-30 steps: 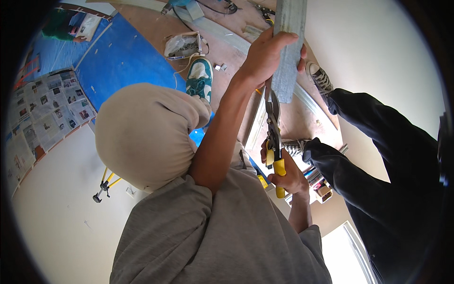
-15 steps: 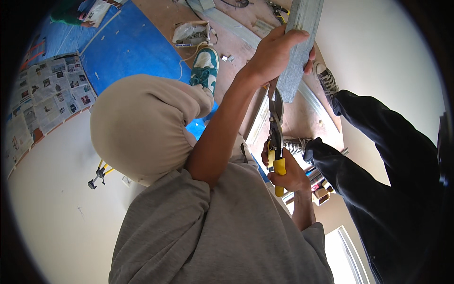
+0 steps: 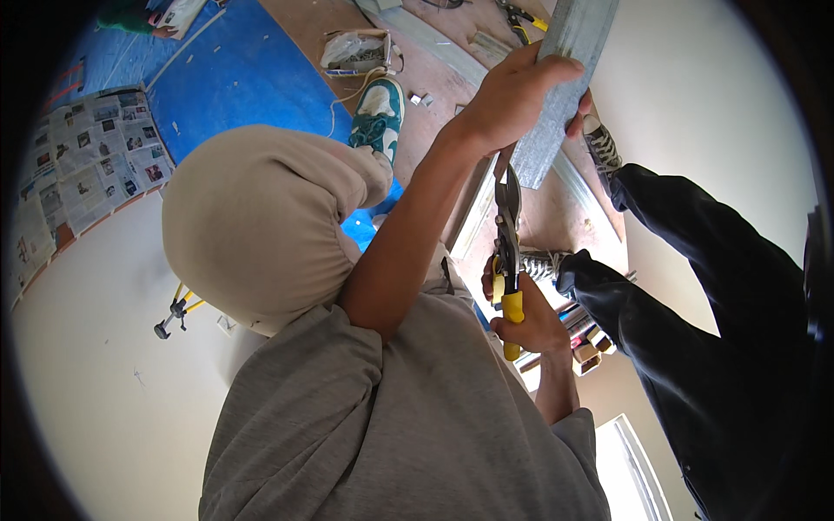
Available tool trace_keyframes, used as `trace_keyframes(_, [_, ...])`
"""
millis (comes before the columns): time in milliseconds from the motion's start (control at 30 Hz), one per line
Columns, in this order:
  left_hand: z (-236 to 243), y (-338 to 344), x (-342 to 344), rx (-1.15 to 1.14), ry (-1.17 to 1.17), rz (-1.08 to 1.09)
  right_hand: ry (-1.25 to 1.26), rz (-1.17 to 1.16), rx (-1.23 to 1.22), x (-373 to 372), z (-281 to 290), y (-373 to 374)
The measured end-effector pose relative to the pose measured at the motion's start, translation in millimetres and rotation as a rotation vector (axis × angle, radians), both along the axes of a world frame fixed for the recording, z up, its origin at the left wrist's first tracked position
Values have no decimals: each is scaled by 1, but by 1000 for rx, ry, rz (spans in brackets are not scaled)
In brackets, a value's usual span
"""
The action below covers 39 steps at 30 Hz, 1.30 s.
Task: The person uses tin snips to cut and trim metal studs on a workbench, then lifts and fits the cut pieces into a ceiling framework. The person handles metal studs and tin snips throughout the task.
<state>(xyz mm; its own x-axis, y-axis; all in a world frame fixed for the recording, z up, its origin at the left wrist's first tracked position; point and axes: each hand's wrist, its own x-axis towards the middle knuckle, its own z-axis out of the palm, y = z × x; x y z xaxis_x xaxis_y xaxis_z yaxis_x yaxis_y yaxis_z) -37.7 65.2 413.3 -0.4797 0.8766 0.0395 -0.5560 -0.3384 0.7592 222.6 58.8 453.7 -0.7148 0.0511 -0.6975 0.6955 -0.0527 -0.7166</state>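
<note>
My left hand (image 3: 511, 100): it is closed around the metal piece (image 3: 553, 126), with the thumb lying on the face and fingertips showing past the opposite edge.
Metal piece: long and grey, it is tilted and held in the air above the floor (image 3: 419, 132); its upper end goes out of the view.
My right hand (image 3: 540, 323): the fingers are bent around the yellow handles of the snips (image 3: 507, 221), so this hand is also closed.
Snips: the blades point upward, at the lower left corner of the metal piece, just beside my left wrist. If metal lies between the blades, I cannot tell.
Carton (image 3: 387, 48): it stands on the floor, near the edge of the blue sheet (image 3: 248, 74), with a clear bag inside.
Green-and-white shoe (image 3: 378, 108): it is just below the carton.
Second snips (image 3: 521, 19): they lie on the floor at the top, near the metal piece.
Other person: black trousers (image 3: 686, 230) and a dark sneaker (image 3: 601, 149) are beside the floor's right edge.
</note>
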Motion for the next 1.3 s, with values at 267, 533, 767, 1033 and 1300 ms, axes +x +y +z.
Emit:
trace_keyframes(267, [1,-1,5,54,-52,-37,-95,25,-17,7,-1,-2])
trace_keyframes(533, [5,-3,13,16,-70,-47,48,-1,-23,11,-7,-7])
trace_keyframes(767, [0,-1,18,52,-82,-68,58,-44,-113,14,-19,-16])
trace_keyframes(1033, [-8,0,17,55,-82,-33,-20,-121,-174,12,-19,-12])
trace_keyframes(1300, [-6,5,18,37,-141,-46,76,-78,-193,11,-9,6])
